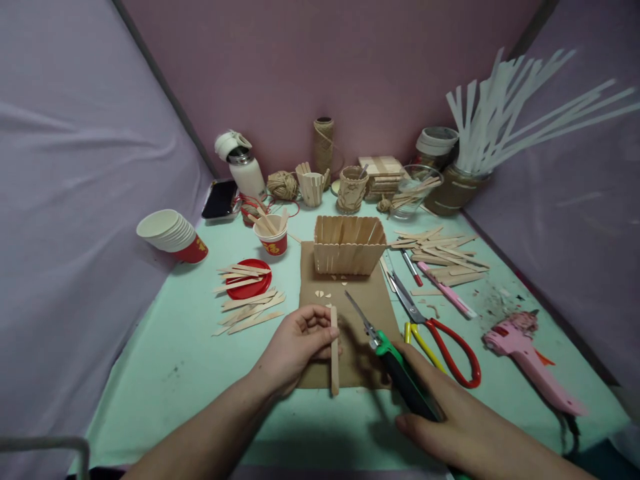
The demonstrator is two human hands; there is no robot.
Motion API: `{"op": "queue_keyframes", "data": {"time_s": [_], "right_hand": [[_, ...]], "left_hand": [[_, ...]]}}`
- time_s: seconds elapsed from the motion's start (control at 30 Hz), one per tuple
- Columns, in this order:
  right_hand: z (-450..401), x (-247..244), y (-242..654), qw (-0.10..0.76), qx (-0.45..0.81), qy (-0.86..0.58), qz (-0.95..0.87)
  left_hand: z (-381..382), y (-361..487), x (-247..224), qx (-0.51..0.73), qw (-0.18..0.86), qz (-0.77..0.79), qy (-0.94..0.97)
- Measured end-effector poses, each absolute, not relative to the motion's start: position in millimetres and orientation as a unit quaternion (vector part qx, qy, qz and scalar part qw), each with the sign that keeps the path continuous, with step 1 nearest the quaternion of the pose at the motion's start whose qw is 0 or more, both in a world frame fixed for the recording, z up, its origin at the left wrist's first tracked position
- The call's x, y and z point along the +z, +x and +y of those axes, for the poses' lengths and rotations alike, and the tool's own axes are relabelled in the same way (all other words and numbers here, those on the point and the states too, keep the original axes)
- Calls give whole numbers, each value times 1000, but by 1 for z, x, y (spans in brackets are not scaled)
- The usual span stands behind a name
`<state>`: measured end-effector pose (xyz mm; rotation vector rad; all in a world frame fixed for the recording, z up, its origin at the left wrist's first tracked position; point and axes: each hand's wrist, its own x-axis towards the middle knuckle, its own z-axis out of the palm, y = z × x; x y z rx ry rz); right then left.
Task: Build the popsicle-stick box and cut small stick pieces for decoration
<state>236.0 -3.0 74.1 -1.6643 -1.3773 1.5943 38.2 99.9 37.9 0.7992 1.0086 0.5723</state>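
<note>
My left hand (pixel 307 339) pinches a flat wooden craft stick (pixel 335 357) upright between thumb and fingers. In my right hand (pixel 440 407) is a pair of snips (pixel 395 367) with green-and-black handles, its narrow blades pointing up and left, apart from the stick. Both hands are over a brown cardboard sheet (pixel 360 300). A box made of craft sticks (pixel 350 257) stands at the sheet's far end. Small cut-off stick ends (pixel 320 294) lie on the cardboard between box and hands.
Red-handled scissors (pixel 453 350), a pink utility knife (pixel 447 291) and a pink glue gun (pixel 533 367) lie on the right. Loose sticks (pixel 440 253) are piled behind them. Leftward are a red lid (pixel 245 288) bearing sticks, a paper cup (pixel 274 243) and stacked cups (pixel 173 235).
</note>
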Motion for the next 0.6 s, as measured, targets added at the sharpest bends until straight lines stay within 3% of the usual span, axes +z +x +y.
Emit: {"op": "queue_keyframes", "data": {"time_s": [0.6], "right_hand": [[-13,58,214,296,609,-579,-454]], "left_hand": [[102,37,35,312,799,404,317]]}}
